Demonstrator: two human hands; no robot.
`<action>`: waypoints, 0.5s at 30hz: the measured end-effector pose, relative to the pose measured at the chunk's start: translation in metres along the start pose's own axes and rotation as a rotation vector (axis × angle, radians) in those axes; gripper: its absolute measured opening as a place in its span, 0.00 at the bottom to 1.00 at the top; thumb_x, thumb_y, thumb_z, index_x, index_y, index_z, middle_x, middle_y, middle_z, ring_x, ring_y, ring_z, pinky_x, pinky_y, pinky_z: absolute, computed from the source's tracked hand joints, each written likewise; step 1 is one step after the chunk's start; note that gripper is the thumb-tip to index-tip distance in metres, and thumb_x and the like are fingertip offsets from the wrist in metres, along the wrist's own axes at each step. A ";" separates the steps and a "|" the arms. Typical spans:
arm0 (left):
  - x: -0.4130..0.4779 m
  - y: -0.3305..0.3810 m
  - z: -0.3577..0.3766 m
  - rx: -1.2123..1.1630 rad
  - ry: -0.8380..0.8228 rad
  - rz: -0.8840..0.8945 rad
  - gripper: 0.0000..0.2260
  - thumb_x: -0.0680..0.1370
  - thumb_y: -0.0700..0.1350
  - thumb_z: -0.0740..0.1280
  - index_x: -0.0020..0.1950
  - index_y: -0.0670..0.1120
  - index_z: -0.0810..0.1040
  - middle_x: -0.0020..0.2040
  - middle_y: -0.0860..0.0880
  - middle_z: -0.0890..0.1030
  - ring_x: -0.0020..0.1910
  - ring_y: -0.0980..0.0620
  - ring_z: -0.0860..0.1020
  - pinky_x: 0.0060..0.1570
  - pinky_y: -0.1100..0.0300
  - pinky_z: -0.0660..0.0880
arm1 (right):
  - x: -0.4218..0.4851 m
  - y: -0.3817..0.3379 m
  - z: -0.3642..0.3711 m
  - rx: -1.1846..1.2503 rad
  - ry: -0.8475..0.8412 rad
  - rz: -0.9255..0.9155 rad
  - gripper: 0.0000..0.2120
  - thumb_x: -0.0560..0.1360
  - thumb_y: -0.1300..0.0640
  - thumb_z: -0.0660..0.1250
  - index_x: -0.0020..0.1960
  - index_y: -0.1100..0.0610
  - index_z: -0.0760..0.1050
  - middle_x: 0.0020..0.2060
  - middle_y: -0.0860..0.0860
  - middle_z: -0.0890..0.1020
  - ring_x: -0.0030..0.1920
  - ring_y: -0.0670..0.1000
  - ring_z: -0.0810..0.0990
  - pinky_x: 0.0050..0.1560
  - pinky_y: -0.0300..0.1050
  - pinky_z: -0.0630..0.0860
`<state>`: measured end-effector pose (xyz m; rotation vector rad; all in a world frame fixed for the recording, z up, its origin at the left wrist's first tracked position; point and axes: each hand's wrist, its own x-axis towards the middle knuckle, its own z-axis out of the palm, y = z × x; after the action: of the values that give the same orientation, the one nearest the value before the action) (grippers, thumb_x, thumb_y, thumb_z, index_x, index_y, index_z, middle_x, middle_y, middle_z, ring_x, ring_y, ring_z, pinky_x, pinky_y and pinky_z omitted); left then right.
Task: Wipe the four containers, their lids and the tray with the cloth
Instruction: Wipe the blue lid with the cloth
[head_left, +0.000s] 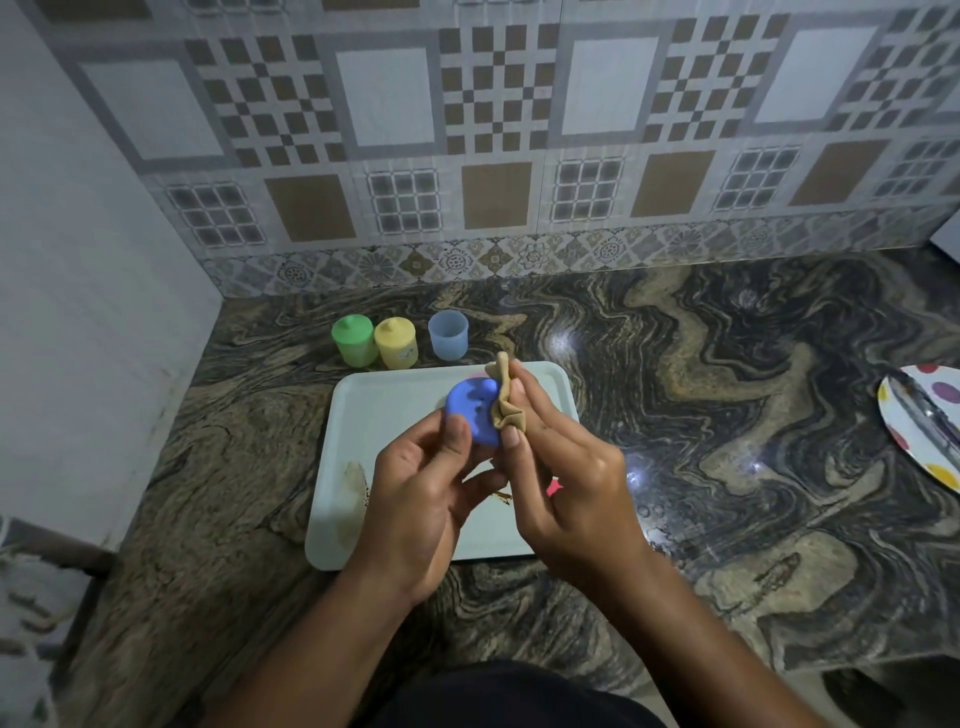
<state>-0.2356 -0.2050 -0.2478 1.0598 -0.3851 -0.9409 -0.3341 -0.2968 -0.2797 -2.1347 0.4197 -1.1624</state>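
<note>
Hands (498, 483) over tray (395, 395), left pinching blue lid (475, 410), right gripping cloth (506, 400)

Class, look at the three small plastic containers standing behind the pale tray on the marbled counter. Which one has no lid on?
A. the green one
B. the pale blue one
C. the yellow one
B: the pale blue plastic container stands open-topped, while the green container and the yellow container wear knobbed lids.
</note>
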 end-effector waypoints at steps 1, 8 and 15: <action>-0.001 0.001 0.000 -0.006 0.006 -0.006 0.15 0.79 0.48 0.61 0.58 0.44 0.82 0.55 0.43 0.85 0.50 0.51 0.84 0.39 0.60 0.79 | 0.001 0.000 -0.001 0.010 0.006 -0.004 0.17 0.82 0.65 0.62 0.69 0.69 0.75 0.70 0.61 0.76 0.75 0.52 0.72 0.70 0.51 0.76; -0.004 0.004 0.005 -0.069 0.006 0.019 0.21 0.80 0.53 0.57 0.61 0.42 0.81 0.61 0.42 0.82 0.61 0.48 0.81 0.50 0.54 0.80 | 0.003 -0.005 -0.002 0.091 -0.011 0.048 0.15 0.81 0.67 0.63 0.65 0.67 0.80 0.69 0.59 0.78 0.75 0.52 0.72 0.69 0.56 0.76; -0.006 0.007 0.001 -0.058 -0.017 0.016 0.13 0.78 0.45 0.63 0.54 0.45 0.85 0.55 0.44 0.85 0.49 0.52 0.83 0.35 0.63 0.77 | 0.006 -0.007 -0.005 0.076 0.004 0.005 0.16 0.82 0.66 0.62 0.68 0.69 0.76 0.69 0.60 0.77 0.75 0.53 0.72 0.70 0.54 0.76</action>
<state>-0.2361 -0.1997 -0.2407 0.9956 -0.3775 -0.9418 -0.3351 -0.2968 -0.2700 -2.0654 0.3764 -1.1617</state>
